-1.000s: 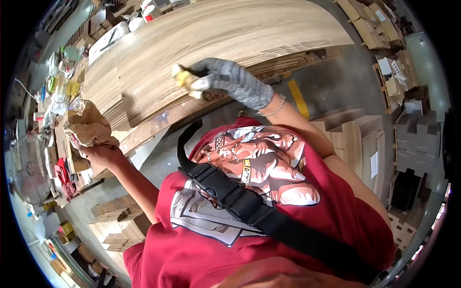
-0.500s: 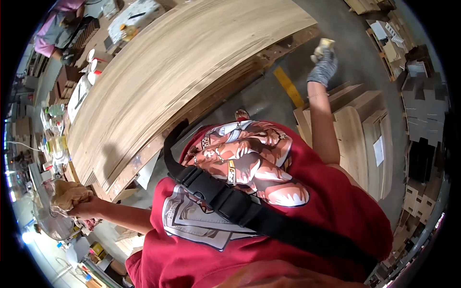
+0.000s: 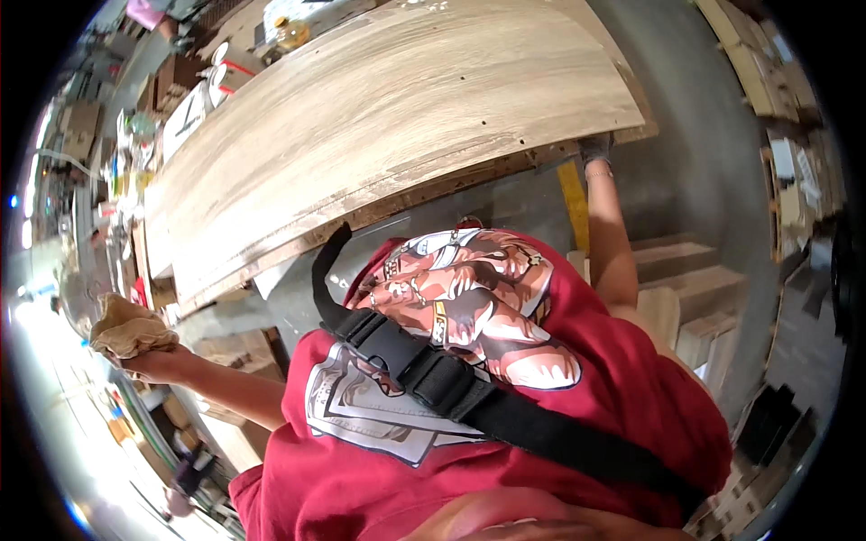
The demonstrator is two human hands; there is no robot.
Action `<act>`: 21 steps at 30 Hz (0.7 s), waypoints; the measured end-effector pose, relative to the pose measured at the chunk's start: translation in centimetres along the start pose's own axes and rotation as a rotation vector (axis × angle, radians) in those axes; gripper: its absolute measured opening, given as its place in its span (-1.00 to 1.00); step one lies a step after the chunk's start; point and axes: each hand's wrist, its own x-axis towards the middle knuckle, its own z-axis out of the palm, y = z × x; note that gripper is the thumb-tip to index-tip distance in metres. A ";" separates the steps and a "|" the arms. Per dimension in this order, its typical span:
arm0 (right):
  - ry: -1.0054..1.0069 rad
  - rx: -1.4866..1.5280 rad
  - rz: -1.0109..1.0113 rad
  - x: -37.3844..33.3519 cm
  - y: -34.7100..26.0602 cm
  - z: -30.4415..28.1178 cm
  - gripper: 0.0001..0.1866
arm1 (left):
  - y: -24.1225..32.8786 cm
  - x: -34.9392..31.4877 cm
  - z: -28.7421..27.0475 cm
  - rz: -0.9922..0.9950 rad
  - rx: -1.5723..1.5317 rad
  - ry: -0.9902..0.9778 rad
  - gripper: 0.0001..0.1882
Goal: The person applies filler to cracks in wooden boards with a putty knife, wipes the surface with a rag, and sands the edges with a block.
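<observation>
My left hand [image 3: 155,364] is out to the left with its fingers wrapped round a crumpled tan cloth [image 3: 133,326], away from the work surface. My right hand [image 3: 597,150], in a grey glove, is at the near right edge of a long wood-grain panel [image 3: 406,108]. The panel's edge covers its fingers, so what they hold or touch does not show. Several small dark holes run along the panel's right part, and pale smears mark its near edge.
The panel rests on a wooden bench [image 3: 361,216]. Past its left end stand white tubs [image 3: 227,79] and a bottle of yellow liquid [image 3: 290,32]. Wooden boards [image 3: 672,266] are stacked by my right arm. A person's pink sleeve [image 3: 144,13] shows at the far left.
My right hand has come from beyond the panel's right end to its near edge; the pale pad it held is out of sight. The view has turned, and dark holes now show in the panel.
</observation>
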 end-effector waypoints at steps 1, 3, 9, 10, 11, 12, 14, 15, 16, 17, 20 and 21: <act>-0.006 0.001 0.017 0.0 0.1 0.0 -0.45 | 0.1 -0.2 -0.4 0.001 -0.035 -0.054 -0.45; -0.018 0.004 0.074 -1.6 1.0 0.5 -0.44 | -0.7 0.1 -2.4 -0.022 -0.097 -0.042 -0.49; -0.105 -0.044 0.199 -6.1 2.1 4.1 -0.43 | -2.9 -1.8 -5.8 -0.132 -0.077 0.068 -0.50; -0.114 -0.041 0.215 -6.7 2.5 4.3 -0.43 | -3.1 -2.2 -5.6 -0.175 -0.042 0.102 -0.50; -0.122 -0.045 0.233 -7.1 2.7 4.2 -0.43 | -3.4 -2.6 -5.2 -0.175 -0.072 0.097 -0.50; -0.126 -0.046 0.242 -7.4 2.7 4.2 -0.43 | -4.0 -3.0 -5.0 -0.181 -0.076 0.101 -0.50; -0.129 -0.037 0.257 -8.1 2.9 4.0 -0.42 | -5.0 -3.8 -4.8 -0.253 -0.081 0.118 -0.51; -0.125 -0.032 0.261 -8.5 2.8 3.8 -0.42 | -5.5 -4.2 -4.7 -0.282 -0.084 0.117 -0.51; -0.121 -0.032 0.259 -8.6 2.8 3.8 -0.42 | -6.0 -4.5 -4.5 -0.269 -0.045 0.198 -0.55; -0.122 -0.024 0.255 -8.5 2.8 4.0 -0.42 | -7.8 -4.4 -5.3 -0.303 -0.051 0.262 -0.56; -0.111 0.016 0.225 -7.7 1.8 5.1 -0.41 | -16.8 -1.2 -12.6 -0.605 -0.517 0.674 -0.60; -0.098 0.042 0.209 -7.3 1.2 5.2 -0.41 | -18.5 -1.1 -13.9 -0.637 -0.584 0.765 -0.61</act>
